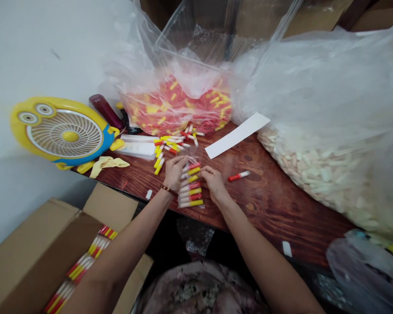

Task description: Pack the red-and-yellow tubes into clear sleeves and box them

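Note:
On the table's front edge lies a clear plastic packet holding a row of small tubes, red or yellow at one end and whitish at the other. My left hand, with a beaded bracelet at the wrist, is closed on the packet's upper left edge. At its upper right, the fingers of my right hand are pinched together at the packet's side. A heap of loose tubes lies just beyond my hands. One red-and-white tube rests alone to the right.
A bag of red and yellow pieces stands behind; a large bag of whitish pieces fills the right. A yellow fan is at left. A white strip crosses the table. An open carton with filled packets sits lower left.

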Motion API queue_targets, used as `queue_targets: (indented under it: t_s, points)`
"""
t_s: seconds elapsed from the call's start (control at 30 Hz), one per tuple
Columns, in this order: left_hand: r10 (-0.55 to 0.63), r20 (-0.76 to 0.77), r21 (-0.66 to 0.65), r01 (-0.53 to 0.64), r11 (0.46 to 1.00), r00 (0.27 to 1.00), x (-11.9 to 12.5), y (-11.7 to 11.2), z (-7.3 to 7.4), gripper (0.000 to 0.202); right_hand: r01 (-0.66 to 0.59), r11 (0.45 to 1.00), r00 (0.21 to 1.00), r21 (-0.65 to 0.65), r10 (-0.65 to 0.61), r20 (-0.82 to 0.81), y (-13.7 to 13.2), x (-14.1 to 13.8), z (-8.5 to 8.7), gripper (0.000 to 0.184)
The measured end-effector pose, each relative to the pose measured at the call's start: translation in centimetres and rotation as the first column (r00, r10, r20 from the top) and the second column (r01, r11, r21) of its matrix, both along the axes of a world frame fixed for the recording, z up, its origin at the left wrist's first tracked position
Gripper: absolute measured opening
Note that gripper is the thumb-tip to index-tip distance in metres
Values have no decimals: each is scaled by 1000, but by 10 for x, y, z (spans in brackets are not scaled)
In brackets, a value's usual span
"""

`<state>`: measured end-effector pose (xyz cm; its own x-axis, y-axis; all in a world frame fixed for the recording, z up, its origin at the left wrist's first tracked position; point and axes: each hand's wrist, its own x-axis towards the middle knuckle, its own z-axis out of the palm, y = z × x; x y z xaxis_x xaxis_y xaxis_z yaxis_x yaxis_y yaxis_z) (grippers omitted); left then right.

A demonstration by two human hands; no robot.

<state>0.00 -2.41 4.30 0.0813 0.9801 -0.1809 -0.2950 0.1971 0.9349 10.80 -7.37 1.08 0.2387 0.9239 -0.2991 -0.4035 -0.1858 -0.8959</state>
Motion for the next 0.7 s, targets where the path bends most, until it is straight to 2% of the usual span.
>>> queue_targets:
  t_s: [0.13,0.2,0.27,0.33,0.37,0.47,0.5,0.57,0.63,0.7]
  points:
    - [72,64,-10,-71,997,995,1,3,7,23,-62,998,996,13,63,-58,-4,0,-5,11]
    - [91,110,25,-94,995,990,0,9,17,22,-82,995,997,56,82,10,-4,3,-8,18]
    - [70,115,108,-82,991,991,0,15,29,21,-37,985,990,171,13,142,-4,9,-5,29]
    - [20,91,205,-39,978,996,2,19,40,21,-11,940,950,340,-97,297,-3,16,7,42]
    - [7,85,236,-27,971,996,5,18,45,21,-39,910,919,413,-130,373,-2,18,15,50]
    - [-8,56,294,-9,956,998,15,10,54,18,-221,828,835,515,-113,539,-2,19,43,73]
    - [-39,18,319,31,947,999,18,6,57,17,-260,811,830,524,-89,550,-2,19,51,77]
    - [-178,-83,355,196,914,981,22,-4,62,14,-267,803,863,533,-46,503,0,20,59,77]
    - [-361,-126,312,383,869,924,22,-10,68,16,-191,834,912,518,-45,408,3,27,58,64]
    - [-443,-79,235,448,863,893,19,-10,69,23,-66,888,952,454,-80,295,6,38,54,43]
